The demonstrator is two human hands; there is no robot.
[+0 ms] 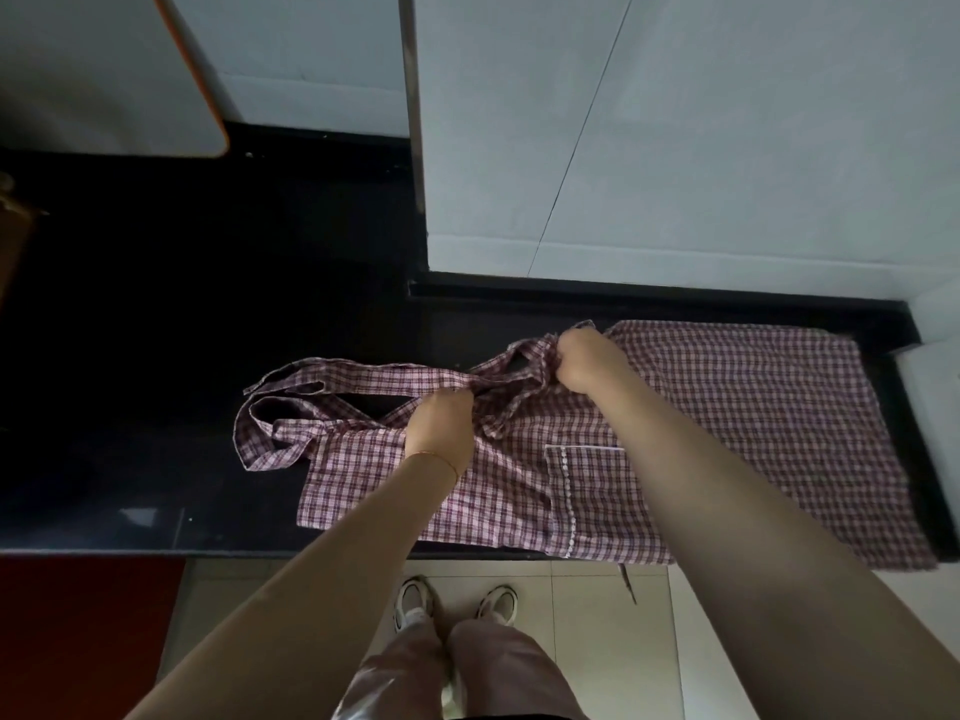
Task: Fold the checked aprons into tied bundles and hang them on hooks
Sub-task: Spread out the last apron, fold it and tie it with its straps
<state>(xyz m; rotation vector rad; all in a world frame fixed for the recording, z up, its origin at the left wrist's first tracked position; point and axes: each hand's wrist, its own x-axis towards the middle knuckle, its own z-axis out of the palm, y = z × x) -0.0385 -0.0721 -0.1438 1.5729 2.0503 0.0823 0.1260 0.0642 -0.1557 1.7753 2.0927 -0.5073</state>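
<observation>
A glossy black stone countertop [156, 356] is stretching from left to right beneath pale grey wall tiles [727, 148], while a dark red floor mat [83, 626] is lying near left.

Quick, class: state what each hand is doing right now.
Left hand: closed, gripping a strap of the checked apron.
Right hand: closed, gripping bunched apron fabric.

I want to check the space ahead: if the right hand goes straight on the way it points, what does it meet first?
Probably the raised black ledge at the back of the counter, then the white wall. The right hand grips apron fabric; depth is unclear.
</observation>
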